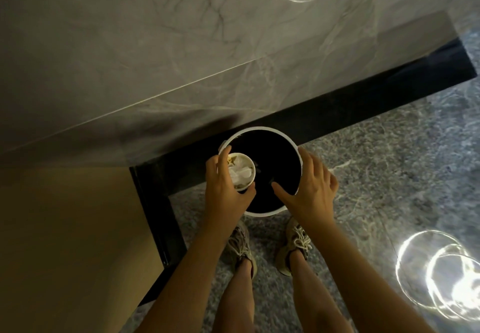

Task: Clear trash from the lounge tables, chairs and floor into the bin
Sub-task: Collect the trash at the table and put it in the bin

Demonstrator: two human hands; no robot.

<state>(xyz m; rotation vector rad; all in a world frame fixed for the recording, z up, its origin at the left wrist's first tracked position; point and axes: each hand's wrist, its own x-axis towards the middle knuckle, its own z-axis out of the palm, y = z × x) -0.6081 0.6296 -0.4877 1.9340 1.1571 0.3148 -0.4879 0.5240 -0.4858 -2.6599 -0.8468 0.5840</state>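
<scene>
Curling the left grip round the side of a white paper cup, holding it upright above the left edge of the bin. Spreading the right grip wide, fingers straight, over the bin's right rim (touching it or just above, hard to tell), holding nothing. Standing close, both shoes just short of the bin on the grey marbled floor. Backing onto black skirting beneath a pale veined wall. Carrying crumpled white tissue and a gold scrap in the cup; showing only darkness inside the bin.

Bin on floor (grey, speckled).
</scene>
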